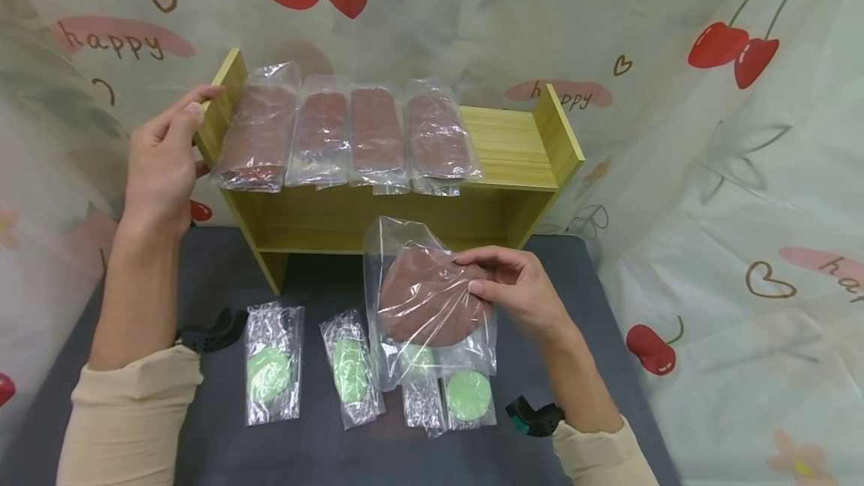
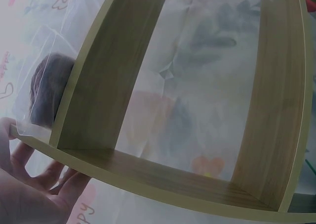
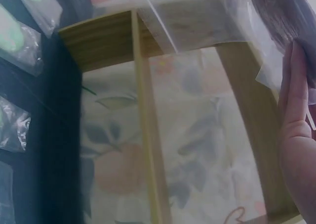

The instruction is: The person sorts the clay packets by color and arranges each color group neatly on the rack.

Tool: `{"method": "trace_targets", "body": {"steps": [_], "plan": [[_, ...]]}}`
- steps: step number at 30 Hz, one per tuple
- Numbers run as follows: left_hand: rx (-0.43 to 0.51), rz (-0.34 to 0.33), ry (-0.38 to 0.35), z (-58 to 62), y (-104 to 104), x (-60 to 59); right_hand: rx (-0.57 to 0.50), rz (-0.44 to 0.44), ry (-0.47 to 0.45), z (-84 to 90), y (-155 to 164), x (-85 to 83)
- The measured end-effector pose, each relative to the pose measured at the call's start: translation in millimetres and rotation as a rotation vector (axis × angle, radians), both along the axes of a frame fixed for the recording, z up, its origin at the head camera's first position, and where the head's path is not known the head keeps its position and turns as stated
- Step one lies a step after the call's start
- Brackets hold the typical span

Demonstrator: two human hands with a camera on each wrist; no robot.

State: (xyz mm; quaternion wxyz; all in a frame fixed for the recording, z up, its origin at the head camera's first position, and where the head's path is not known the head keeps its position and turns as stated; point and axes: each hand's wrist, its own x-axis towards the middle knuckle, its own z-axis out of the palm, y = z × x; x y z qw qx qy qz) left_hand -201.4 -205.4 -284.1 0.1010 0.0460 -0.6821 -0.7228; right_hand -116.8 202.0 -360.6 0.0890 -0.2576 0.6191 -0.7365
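Observation:
My left hand (image 1: 162, 171) grips the left side panel of a small wooden shelf (image 1: 513, 142), also close up in the left wrist view. With fingertips and thumb, my right hand (image 1: 526, 291) pinches the right side of a clear plastic bag (image 1: 428, 306) in front of the shelf. A round, flat, reddish-brown piece (image 1: 421, 276) fills much of that bag. Along the shelf's top board, several similar bagged brown pieces (image 1: 378, 126) stand side by side from the left panel, slightly overhanging the front edge. The right end of the board shows bare wood.
On the dark table (image 1: 223, 448) lie several crinkled clear packets with green round labels (image 1: 268, 373); the held bag overlaps one of them. Below the top board is an open compartment (image 1: 378, 223). Cherry-print cloth (image 1: 418, 13) hangs behind and at both sides.

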Motion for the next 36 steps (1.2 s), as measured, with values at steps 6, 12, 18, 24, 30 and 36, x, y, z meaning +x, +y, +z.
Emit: {"method": "trace_targets", "body": {"steps": [6,12,18,24,30,36], "plan": [[0.004,0.004,-0.001,0.3,-0.9,0.2,-0.112,0.05,0.026,15.5,10.3,-0.6],[-0.01,0.006,0.01,-0.9,-1.0,0.0,-0.161,0.013,0.123,29.8,23.1,-2.9],[-0.031,0.002,0.015,-1.1,0.0,-0.8,-0.221,-0.045,0.176,45.9,39.6,-4.4],[-0.02,-0.001,0.011,-0.9,-0.5,0.0,-0.291,-0.092,0.168,62.8,54.6,-1.9],[-0.006,-0.001,0.018,-0.6,-0.1,0.4,-0.379,-0.092,0.169,78.4,66.8,2.3],[-0.024,0.006,0.021,-0.4,0.4,-0.5,-0.492,-0.092,0.203,93.6,77.5,3.9]]}}
